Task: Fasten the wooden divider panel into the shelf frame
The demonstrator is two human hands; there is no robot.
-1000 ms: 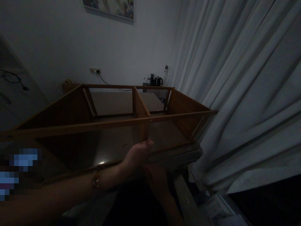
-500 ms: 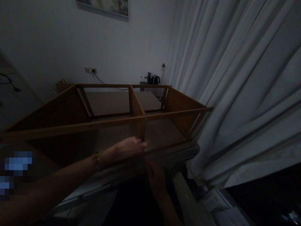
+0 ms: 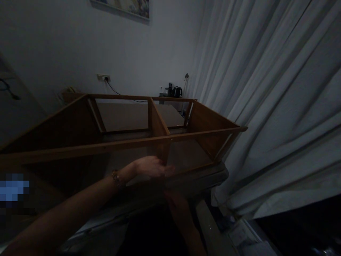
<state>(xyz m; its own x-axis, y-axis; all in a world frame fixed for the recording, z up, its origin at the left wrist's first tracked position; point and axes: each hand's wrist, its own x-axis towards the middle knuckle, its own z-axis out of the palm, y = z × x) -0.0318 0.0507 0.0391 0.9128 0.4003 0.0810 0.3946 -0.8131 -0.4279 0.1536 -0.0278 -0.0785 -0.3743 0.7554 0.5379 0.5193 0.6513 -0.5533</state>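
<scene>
A long wooden frame [image 3: 128,144] with open sections lies across a padded surface. An upright divider [image 3: 162,151] splits it near the middle. My left hand [image 3: 151,166], with a bracelet at the wrist, is at the lower end of that divider. Its fingers look bent together and are partly blurred; what they pinch, if anything, I cannot make out. Lower and slightly right is my right hand [image 3: 179,204], close to the padded edge. Its fingers are dark and smeared, so their grip is hidden.
Pale curtains [image 3: 261,124] hang along the right side. A black kettle [image 3: 177,91] stands at the back by the wall. A cable [image 3: 114,91] runs from the wall socket [image 3: 103,77] behind the frame. The padded surface [image 3: 202,179] extends under the frame. The room is dim.
The view has shifted slightly. My left hand's fingers reach a little further right past the divider, less tightly curled than before. My right hand sits slightly lower.
</scene>
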